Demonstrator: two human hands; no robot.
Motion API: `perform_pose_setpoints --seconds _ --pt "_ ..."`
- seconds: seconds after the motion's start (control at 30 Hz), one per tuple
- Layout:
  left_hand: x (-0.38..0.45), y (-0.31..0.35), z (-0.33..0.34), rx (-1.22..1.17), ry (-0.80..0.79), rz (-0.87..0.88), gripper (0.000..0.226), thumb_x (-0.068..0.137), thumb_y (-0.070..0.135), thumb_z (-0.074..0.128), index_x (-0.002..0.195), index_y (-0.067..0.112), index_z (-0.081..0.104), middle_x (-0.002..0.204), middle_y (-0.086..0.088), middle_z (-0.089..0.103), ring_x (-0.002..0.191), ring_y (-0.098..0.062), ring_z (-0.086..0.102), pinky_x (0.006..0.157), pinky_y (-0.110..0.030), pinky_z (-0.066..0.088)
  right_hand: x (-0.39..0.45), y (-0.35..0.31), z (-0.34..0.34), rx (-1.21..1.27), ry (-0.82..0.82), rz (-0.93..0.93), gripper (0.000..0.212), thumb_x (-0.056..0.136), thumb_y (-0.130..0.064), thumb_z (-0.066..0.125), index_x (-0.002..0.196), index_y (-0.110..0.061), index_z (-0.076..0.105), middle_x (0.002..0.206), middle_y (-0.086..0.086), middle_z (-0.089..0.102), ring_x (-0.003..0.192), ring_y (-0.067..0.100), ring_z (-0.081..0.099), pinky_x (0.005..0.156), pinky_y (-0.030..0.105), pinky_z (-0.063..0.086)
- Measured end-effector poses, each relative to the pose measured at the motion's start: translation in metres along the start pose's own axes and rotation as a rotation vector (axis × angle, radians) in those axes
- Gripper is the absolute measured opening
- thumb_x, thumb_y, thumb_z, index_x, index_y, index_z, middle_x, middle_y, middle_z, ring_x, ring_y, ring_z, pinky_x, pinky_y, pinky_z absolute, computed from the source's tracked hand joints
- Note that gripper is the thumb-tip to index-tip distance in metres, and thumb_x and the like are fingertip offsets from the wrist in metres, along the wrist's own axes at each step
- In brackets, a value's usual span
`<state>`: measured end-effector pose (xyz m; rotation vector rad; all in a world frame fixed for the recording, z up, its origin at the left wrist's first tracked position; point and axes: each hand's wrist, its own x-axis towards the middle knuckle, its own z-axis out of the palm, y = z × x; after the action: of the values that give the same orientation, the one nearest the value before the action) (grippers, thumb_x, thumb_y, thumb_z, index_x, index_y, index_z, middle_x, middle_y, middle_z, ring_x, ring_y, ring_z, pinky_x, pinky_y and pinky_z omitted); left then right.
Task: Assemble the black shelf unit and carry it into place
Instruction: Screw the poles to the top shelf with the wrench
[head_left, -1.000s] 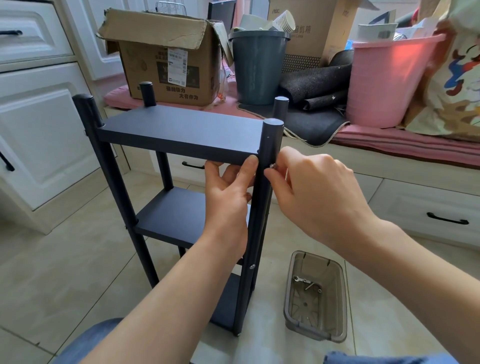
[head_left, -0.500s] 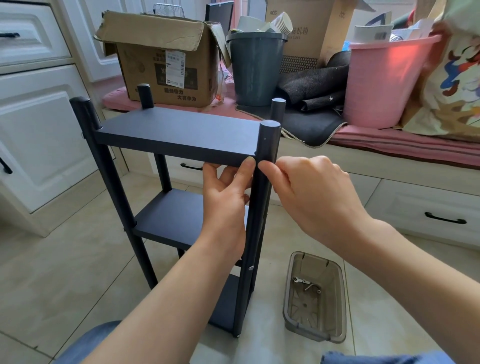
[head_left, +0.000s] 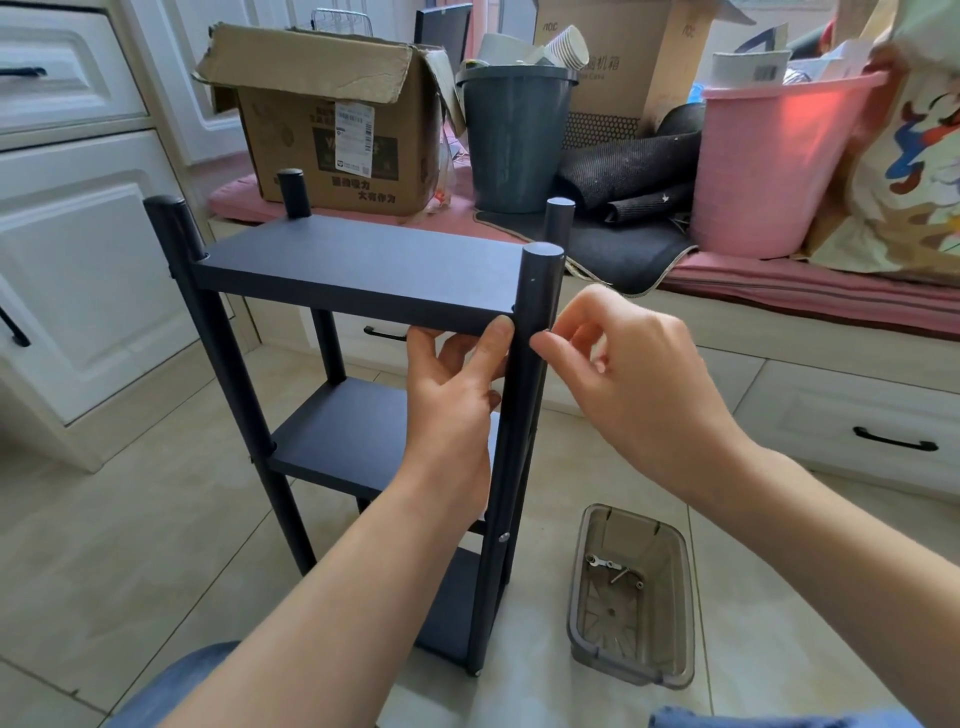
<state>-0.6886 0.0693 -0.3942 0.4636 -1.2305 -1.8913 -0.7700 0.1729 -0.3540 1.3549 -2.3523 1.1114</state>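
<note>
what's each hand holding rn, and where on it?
Left hand grips the shelf unit's top shelf under its front edge, beside the near post. Right hand pinches at that post; contents unclear.

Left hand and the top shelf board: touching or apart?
Touching. The head view shows the left hand with its thumb pressed against the front edge of the top shelf board.

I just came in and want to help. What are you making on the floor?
A person is putting together a black three-tier shelf unit standing upright on the tiled floor. The left hand steadies the near right post under the top shelf, while the right hand pinches at that post. A clear plastic tray holding a small wrench sits beside it.
</note>
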Motion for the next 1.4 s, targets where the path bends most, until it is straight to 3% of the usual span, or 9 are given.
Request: perform_pose_setpoints --seconds 0.3,0.5,0.6,0.73,0.83,0.9,1.13,1.27,1.4 --pt "0.000 -0.001 0.000 0.021 0.010 -0.007 0.040 0.095 0.025 0.065 0.131 0.020 0.049 0.096 0.006 0.076 0.090 -0.016 0.073 0.071 -0.024 0.055 0.004 -0.001 0.004 0.188 -0.067 0.074 0.047 0.101 -0.037 0.046 0.061 -0.019 0.062 0.051 -0.006 0.053 0.052 0.014 0.051 0.058 0.032 0.042" --pt "0.001 0.002 -0.003 0.047 0.004 -0.012 0.043 0.095 0.026 0.066 0.133 0.019 0.048 0.094 0.009 0.076 0.089 -0.013 0.074 0.072 -0.023 0.051 0.007 0.005 0.001 0.104 -0.093 0.008 0.031 0.096 -0.039 0.057 0.074 -0.019 0.068 0.059 -0.004 0.059 0.056 0.014 0.053 0.060 0.035 0.049" --pt "0.000 0.005 -0.006 0.051 -0.001 -0.012 0.046 0.092 0.028 0.068 0.134 0.020 0.050 0.098 0.006 0.076 0.093 -0.018 0.074 0.079 -0.029 0.053 0.010 0.009 -0.001 0.219 -0.137 0.125 0.029 0.086 -0.052 0.064 0.084 -0.023 0.068 0.068 -0.004 0.065 0.061 0.006 0.055 0.061 0.023 0.048" --pt "-0.003 0.011 -0.011 0.061 -0.041 -0.010 0.059 0.079 0.035 0.068 0.133 0.020 0.051 0.104 0.001 0.077 0.094 -0.020 0.074 0.077 -0.025 0.057 0.014 0.015 0.001 0.555 -0.308 0.322 0.067 0.066 -0.060 0.071 0.124 -0.031 0.053 0.097 -0.003 0.073 0.084 0.008 0.069 0.080 0.031 0.054" --pt "-0.002 0.016 -0.017 0.076 -0.056 -0.044 0.058 0.077 0.033 0.069 0.130 0.019 0.052 0.103 0.000 0.078 0.094 -0.020 0.075 0.084 -0.031 0.058 0.015 0.019 0.009 0.873 -0.378 0.367 0.096 0.063 -0.045 0.078 0.145 -0.041 0.028 0.112 0.000 0.073 0.104 0.014 0.069 0.093 0.040 0.054" --pt "-0.001 0.019 -0.021 0.099 -0.053 -0.081 0.054 0.074 0.033 0.071 0.123 0.020 0.054 0.101 0.001 0.078 0.095 -0.020 0.075 0.094 -0.037 0.053 0.018 0.021 0.010 1.056 -0.399 0.353 0.097 0.071 -0.026 0.081 0.146 -0.046 0.023 0.116 0.006 0.072 0.111 0.020 0.068 0.097 0.044 0.052" --pt "-0.010 0.040 -0.029 0.286 0.019 -0.089 0.053 0.074 0.035 0.078 0.117 0.011 0.059 0.098 -0.004 0.078 0.087 -0.017 0.077 0.084 -0.029 0.056 0.019 0.018 0.018 1.268 -0.432 0.324 0.063 0.073 -0.005 0.076 0.131 -0.021 0.058 0.119 0.020 0.068 0.103 0.027 0.070 0.084 0.031 0.056" --pt "-0.013 0.056 -0.040 0.751 0.259 0.280 0.041 0.080 0.036 0.083 0.092 0.029 0.044 0.077 0.002 0.060 0.056 -0.006 0.063 0.054 -0.007 0.043 0.022 0.019 0.019 1.297 -0.427 0.322 0.062 0.070 -0.005 0.079 0.127 -0.019 0.060 0.113 0.019 0.070 0.097 0.027 0.071 0.082 0.029 0.056" --pt "-0.014 0.066 -0.043 1.069 0.105 0.642 0.039 0.078 0.046 0.082 0.093 0.031 0.049 0.084 0.014 0.055 0.078 -0.004 0.053 0.074 -0.012 0.042 0.023 0.022 0.021 1.323 -0.429 0.318 0.060 0.072 -0.001 0.077 0.127 -0.015 0.059 0.113 0.020 0.069 0.097 0.028 0.070 0.085 0.031 0.056"
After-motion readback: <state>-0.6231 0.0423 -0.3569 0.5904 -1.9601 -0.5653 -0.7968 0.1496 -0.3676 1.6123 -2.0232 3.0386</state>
